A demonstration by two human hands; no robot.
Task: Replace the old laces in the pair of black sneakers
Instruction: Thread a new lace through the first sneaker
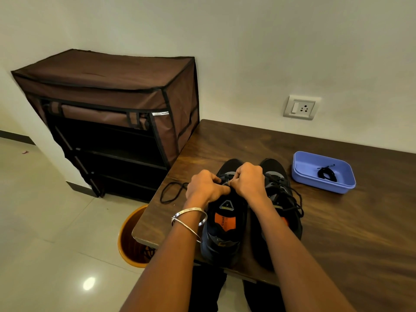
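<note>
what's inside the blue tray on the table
One coiled black lace lies in the blue tray, toward its right half. The rest of the floor looks bare. The near wall hides the strip of floor just behind it, so anything small there can't be seen.

— Worktop point(337, 221): dark wood grain, smooth, with a low sheen. Blue tub point(302, 174): smooth plastic, softly matt. Black lace inside it point(326, 173): woven cord, dull.

— Left sneaker point(221, 224): black matt fabric upper, orange printed insole patch. Right sneaker point(278, 192): same matt black, laces of braided cord. Loose lace point(172, 191) by the worktop edge: also dull cord.

— Bangles point(190, 218) on the left wrist: polished metal, bright.

— Shoe rack cover point(108, 79): brown cloth, faintly shiny, black fabric trim. Floor tiles point(45, 221): glossy, mirroring a lamp. Orange bin point(131, 239): smooth plastic. Wall socket point(300, 107): glossy white plastic.
</note>
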